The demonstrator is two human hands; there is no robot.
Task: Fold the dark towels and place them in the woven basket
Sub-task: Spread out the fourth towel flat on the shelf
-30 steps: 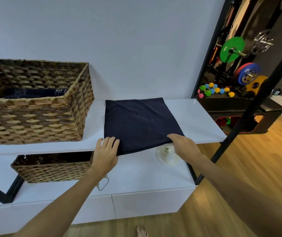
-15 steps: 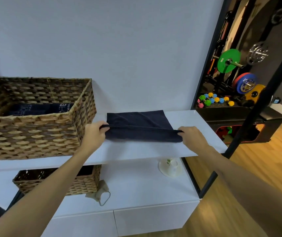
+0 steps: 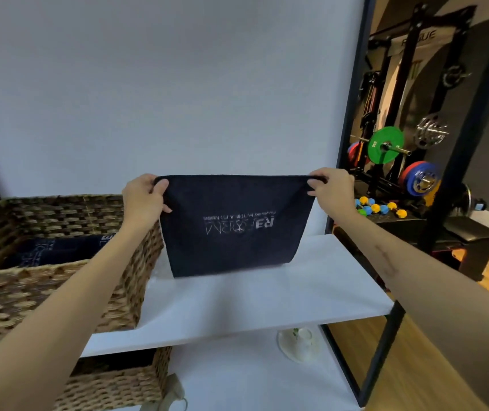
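Both hands, the left hand (image 3: 145,197) and right hand (image 3: 331,189), are now pinching the top corners of the dark towel (image 3: 234,229), lifting it off the white shelf (image 3: 237,304), leaving it hanging at three o'clock of the woven basket (image 3: 59,277), fold apparently unfinished.

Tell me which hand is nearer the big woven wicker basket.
Left. The left hand pinches the dark towel just above the big woven wicker basket; the right hand holds the far corner.
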